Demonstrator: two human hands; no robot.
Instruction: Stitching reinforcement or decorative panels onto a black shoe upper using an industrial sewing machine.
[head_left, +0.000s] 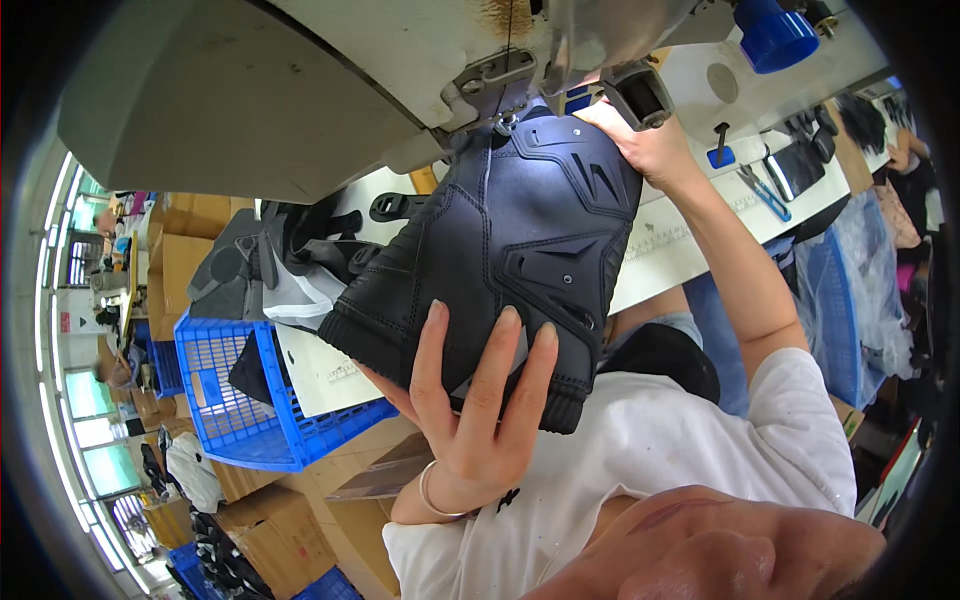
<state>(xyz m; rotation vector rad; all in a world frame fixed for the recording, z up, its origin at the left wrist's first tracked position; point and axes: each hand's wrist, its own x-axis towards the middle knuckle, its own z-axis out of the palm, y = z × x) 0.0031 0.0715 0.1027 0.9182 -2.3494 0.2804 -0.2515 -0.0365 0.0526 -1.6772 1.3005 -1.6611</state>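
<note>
A black boot upper (450, 260) with stitched seams and moulded panels hangs under the sewing machine head, its top end against the presser foot (505, 122). My left hand (475, 400) grips its lower edge, with fingers spread over the outer face and the thumb out of sight behind it. At the far right corner, my right hand (645, 150) holds the upper's edge; its fingertips are partly hidden by the material and a small black machine part (640, 95). The needle itself cannot be made out.
Black and grey shoe pieces (300, 265) lie left on the white worktable (325, 375). Blue-handled snips (768, 195) rest at the right, near a black case (797, 170). A blue basket (225, 390) stands at the left, with cardboard boxes (275, 540) below. Another blue crate (835, 310) holds clear plastic.
</note>
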